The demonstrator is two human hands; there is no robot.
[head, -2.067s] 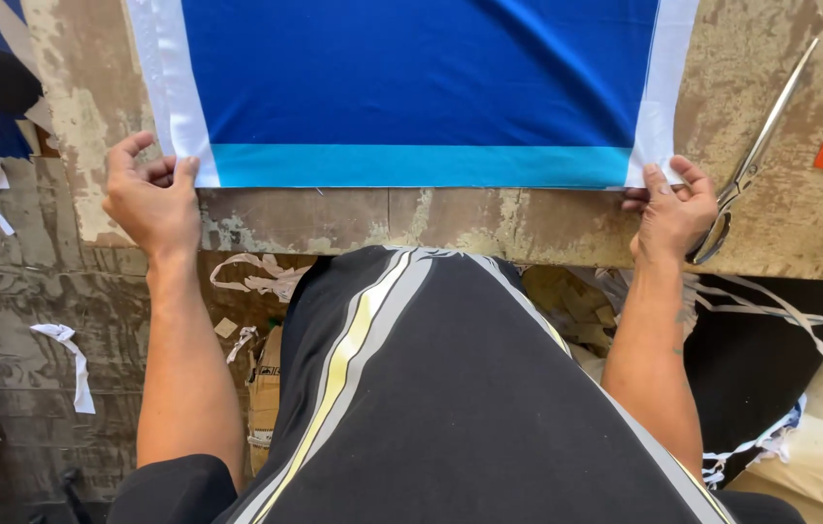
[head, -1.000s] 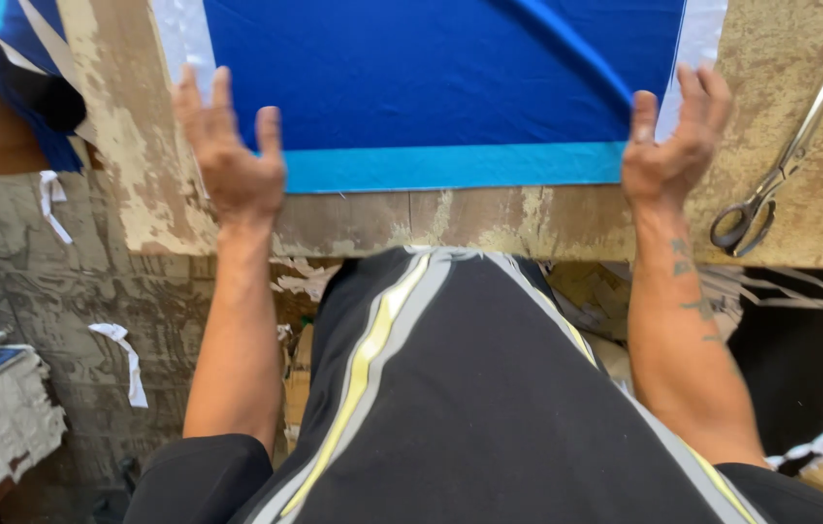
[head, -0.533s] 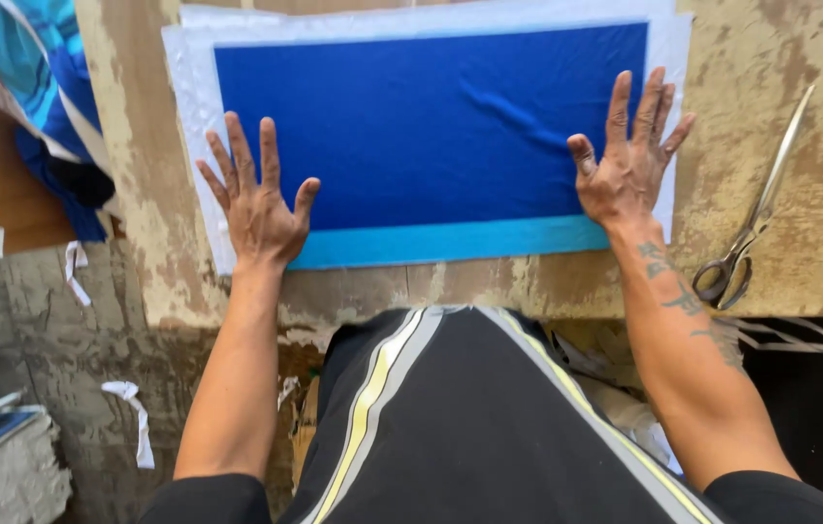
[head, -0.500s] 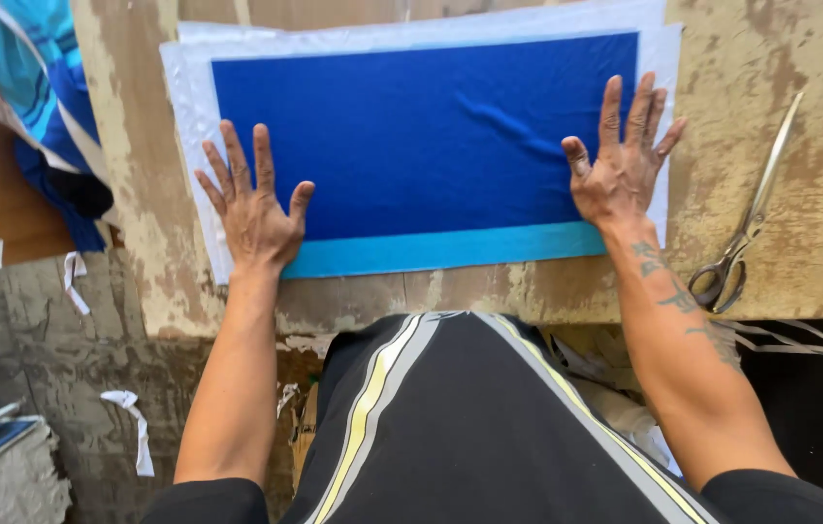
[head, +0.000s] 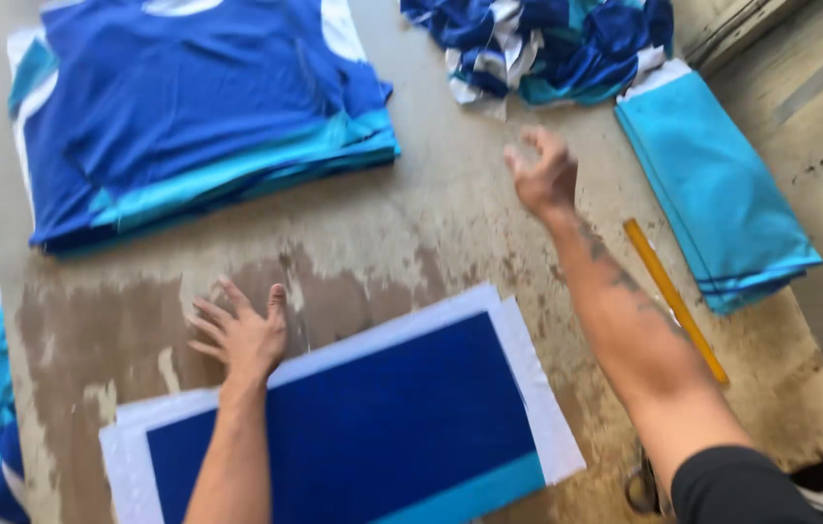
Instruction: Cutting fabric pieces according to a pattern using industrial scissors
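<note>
Head view: my left hand (head: 242,335) lies flat, grip open, beside the white-bordered dark blue panel (head: 372,427) with cyan strip; right hand (head: 542,175) loosely curled, empty, above bench (head: 411,223).

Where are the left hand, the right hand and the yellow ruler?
left hand (head: 242,335): head view, back of the hand.
right hand (head: 545,175): head view, back of the hand.
yellow ruler (head: 673,299): head view, middle of its length.
</note>
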